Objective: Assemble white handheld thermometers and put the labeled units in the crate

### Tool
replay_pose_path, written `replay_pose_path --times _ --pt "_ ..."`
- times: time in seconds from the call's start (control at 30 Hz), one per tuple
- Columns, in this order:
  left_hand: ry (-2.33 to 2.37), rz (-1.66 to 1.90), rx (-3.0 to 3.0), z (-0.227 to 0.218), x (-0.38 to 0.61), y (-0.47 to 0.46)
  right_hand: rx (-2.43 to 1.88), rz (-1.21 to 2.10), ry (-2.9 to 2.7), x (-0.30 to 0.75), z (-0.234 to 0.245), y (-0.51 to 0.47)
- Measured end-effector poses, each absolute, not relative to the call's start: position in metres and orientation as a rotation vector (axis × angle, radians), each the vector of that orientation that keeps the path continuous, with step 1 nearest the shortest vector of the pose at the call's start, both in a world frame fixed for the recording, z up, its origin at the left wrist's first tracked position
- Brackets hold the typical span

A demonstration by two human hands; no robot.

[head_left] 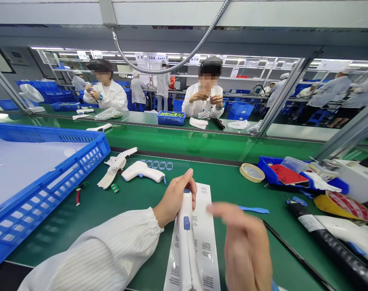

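Observation:
My left hand (177,198) is wrapped round the far end of a white gun-shaped handheld device (185,246) with a blue button. The device lies lengthwise over a white printed sheet of labels (209,242). To the right, my right hand (244,242) hovers with its index finger stretched toward the device, apart from it; motion blurs it, and no object shows in it. Beyond my left hand lies a similar white gun-shaped device (144,171) with a blue trigger. Beside that one are open white shell parts (115,167) and a small green circuit board (114,188).
A large blue crate (103,147) borders the left side. On the right sit a tape roll (252,172), a blue parts bin (264,161), a blue plastic tool (255,209), a thin black rod (295,252) and a black electric screwdriver (326,242). Co-workers sit across the bench.

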State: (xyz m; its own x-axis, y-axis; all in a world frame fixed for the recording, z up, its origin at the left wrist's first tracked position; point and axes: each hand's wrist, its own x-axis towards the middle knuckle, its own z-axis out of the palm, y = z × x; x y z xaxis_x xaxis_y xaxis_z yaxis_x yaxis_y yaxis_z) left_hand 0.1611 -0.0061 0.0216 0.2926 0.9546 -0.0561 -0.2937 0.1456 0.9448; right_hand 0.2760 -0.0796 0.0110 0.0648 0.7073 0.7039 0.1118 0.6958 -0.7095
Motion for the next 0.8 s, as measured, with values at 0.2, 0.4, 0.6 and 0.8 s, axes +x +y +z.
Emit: replay_pose_path --times 0.2,0.4,0.6,0.8 --pt "0.915 1.349 1.126 0.036 0.197 0.004 -1.007 1.052 -1.031 0.267 0.012 -0.019" --pt "1.008 1.507 1.103 0.031 0.212 0.025 -1.061 1.02 -0.999 0.272 0.017 -0.002" --pt "0.875 1.182 1.171 0.026 0.214 0.037 -1.076 0.99 -0.971 0.276 0.021 0.013" --pt "0.979 1.276 1.159 0.022 0.211 0.046 -1.097 0.892 -1.027 0.267 0.015 0.023"
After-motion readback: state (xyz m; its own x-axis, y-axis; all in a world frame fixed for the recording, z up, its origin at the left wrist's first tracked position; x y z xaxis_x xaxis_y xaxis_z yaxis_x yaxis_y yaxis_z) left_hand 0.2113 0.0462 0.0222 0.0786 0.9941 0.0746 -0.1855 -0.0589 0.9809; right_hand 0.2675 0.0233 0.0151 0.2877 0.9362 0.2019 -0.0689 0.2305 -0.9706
